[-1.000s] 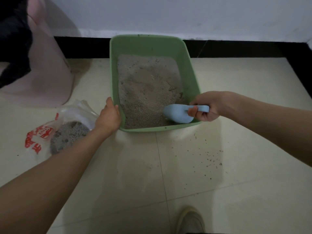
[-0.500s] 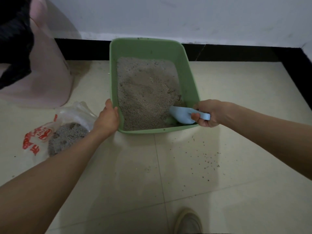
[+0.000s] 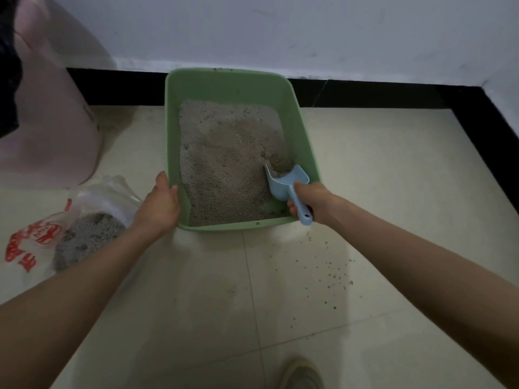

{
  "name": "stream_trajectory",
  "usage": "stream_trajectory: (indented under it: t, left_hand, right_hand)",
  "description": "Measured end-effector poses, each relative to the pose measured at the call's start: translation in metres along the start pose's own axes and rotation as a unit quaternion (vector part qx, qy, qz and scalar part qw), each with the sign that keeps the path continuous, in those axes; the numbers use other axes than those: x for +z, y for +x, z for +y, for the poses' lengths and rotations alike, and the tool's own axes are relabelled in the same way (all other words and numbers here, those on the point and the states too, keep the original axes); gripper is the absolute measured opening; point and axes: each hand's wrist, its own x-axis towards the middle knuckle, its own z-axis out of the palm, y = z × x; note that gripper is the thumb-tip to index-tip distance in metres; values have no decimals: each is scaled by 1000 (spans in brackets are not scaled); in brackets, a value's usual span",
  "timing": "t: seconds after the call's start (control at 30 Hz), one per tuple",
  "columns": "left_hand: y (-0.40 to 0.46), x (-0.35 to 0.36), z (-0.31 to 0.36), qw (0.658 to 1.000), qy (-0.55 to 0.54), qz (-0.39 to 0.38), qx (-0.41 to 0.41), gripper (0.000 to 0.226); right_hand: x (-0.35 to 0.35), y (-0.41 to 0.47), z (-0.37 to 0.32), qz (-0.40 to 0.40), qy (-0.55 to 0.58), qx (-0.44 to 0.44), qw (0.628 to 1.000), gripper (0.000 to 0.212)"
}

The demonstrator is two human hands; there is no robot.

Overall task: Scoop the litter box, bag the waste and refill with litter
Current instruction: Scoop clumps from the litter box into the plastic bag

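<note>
On floor, right hand (image 3: pixel 310 199) grips scoop (image 3: pixel 286 179).

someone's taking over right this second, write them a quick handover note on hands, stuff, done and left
Left hand grips the near left rim of the green litter box.
Right hand holds the blue scoop, its mouth dug into litter at the box's right side.
Plastic bag lies open on the floor to the left, with grey waste inside.
Spilled grains dot the floor on the right.
Left: finish scooping, tie the bag, refill.
</note>
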Motion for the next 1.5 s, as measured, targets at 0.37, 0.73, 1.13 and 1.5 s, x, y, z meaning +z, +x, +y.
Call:
stream_trajectory:
  t: [0.37, 0.73, 1.13, 1.5]
  left_hand:
    - [12, 2, 1, 998, 8, 61, 17, 35]
    - [7, 9, 5, 996, -14, 93, 7, 36]
    - [7, 9, 5, 995, -25, 93, 17, 40]
    - [5, -2, 7, 995, 59, 58, 56, 58]
  right_hand:
    - [29, 37, -28, -35, 143, 95, 984, 28]
    - [54, 78, -10, 24, 162, 38, 986, 32]
    - [48, 63, -8, 80, 161, -107, 978, 26]
    - [41, 39, -3, -5, 5, -156, 988, 30]
